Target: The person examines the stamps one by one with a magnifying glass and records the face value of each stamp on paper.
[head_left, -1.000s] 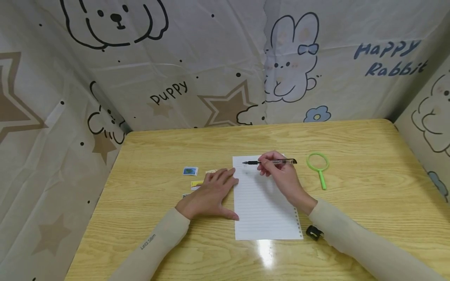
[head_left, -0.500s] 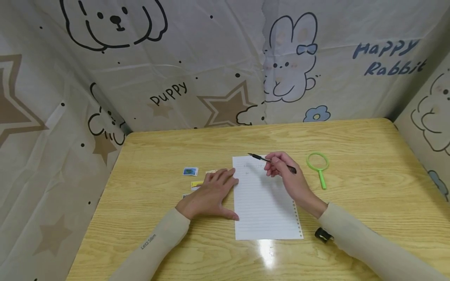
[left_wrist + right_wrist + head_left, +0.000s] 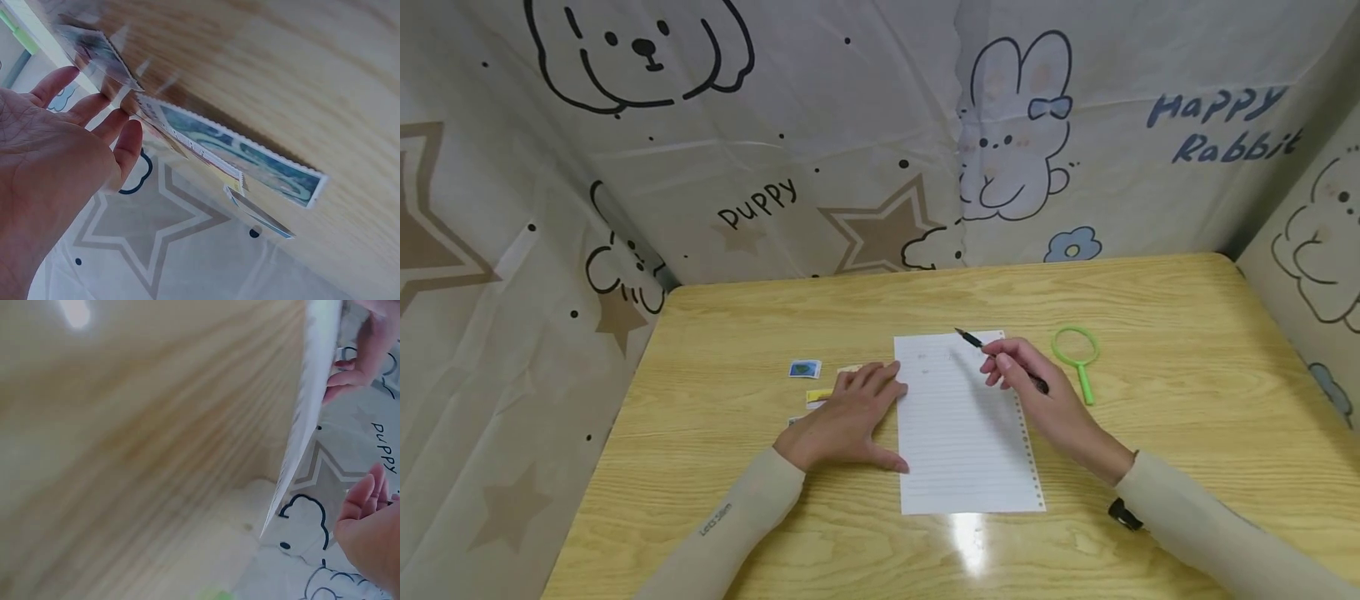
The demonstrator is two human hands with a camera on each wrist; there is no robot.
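A sheet of lined white paper (image 3: 962,458) with punched holes down its right side lies on the wooden table. My left hand (image 3: 853,421) has its fingers spread, fingertips and thumb right at the sheet's left edge. In my right hand (image 3: 1033,383) a black pen (image 3: 972,338) is pinched, its tip pointing up and left over the sheet's top. Faint small marks show on the upper lines. Left of the sheet lie several postage stamps, among them a blue one (image 3: 805,369) and a yellow one (image 3: 817,397); others are partly hidden by my left hand. A long stamp (image 3: 244,153) shows in the left wrist view.
A green magnifying glass (image 3: 1084,383) lies right of the paper, close to my right hand. A printed cloth (image 3: 880,125) with cartoon animals hangs behind the table (image 3: 1180,350) and at both sides. A black strap buckle (image 3: 1124,514) sits at my right sleeve.
My right hand has moved right and slightly down with the pen, whose tip has swung from pointing left to up-left, uncovering more of the upper lines. My left hand stays in place.
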